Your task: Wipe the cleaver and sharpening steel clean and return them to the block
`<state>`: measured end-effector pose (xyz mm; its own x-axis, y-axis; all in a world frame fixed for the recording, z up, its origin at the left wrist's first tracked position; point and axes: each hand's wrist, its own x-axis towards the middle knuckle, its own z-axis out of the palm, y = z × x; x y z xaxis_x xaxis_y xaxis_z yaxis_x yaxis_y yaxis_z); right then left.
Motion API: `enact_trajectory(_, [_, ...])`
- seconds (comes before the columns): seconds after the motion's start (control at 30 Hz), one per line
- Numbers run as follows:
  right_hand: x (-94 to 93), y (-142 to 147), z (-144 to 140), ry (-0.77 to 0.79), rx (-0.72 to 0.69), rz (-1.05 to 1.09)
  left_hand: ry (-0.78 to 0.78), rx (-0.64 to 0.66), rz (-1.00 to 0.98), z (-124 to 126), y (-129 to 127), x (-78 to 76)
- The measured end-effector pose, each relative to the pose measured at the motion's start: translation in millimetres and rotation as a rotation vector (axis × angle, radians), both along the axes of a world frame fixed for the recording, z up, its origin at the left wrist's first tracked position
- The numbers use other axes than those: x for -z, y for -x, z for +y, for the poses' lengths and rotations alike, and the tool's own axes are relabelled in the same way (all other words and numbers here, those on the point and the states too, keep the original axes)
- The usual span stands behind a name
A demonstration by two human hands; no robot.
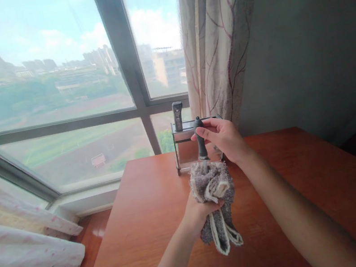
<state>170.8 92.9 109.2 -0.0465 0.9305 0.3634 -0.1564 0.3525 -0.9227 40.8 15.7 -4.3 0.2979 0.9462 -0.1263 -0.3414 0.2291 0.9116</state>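
Arms reach out from the bottom of the view over a reddish-brown wooden table (pixel 295 205). The left hand (pixel 198 212) is the closer one, and its fingers are curled tight around a fuzzy gray cloth (pixel 214 200) with a cream edge. The cloth is bunched up at the top, and its loose ends hang down below the hand, above the table. Just past it, the right hand (pixel 225 139) grips a dark tool handle (pixel 200 141) near its top, with fingers and thumb wrapped around it. The handle stands upright, and its lower end goes down into the bunched cloth (what is at that end is hidden by the cloth). Behind the hands, at the far edge of the table, stands a shiny metal rack (pixel 184 143). A second dark handle (pixel 178 115) sticks up out of the rack, a bit to the left of the first. The right hand covers part of the rack. A pale curtain (pixel 213 41) with thin branch lines hangs behind the rack, beside a plain gray wall (pixel 312 38). A big window (pixel 53 81) shows far-off buildings, green ground and blue sky with clouds. Low on the left lie folds of white cloth (pixel 23 250) with tiny pink marks.
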Motion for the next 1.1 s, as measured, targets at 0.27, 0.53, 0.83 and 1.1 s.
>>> enact_trajectory(0.27, [-37.0, -18.2, 25.9, -0.096, 0.181, -0.046, 0.008, 0.101, 0.036, 0.2, 5.5, 5.0])
enact_trajectory(0.53, [-86.5, -47.6, 54.4, -0.226, 0.319, -0.046, -0.04, 0.147, 0.08, -1.8, 3.3, 13.2])
enact_trajectory(0.83, [-138.4, -60.3, 96.4, -0.495, 0.511, -0.089, 0.016, 0.064, 0.062, 4.6, 2.0, 24.7])
enact_trajectory(1.1, [-171.7, -61.4, 127.8, -0.55, 0.538, 0.004, 0.008, 0.021, 0.037, 5.3, 1.1, 25.9])
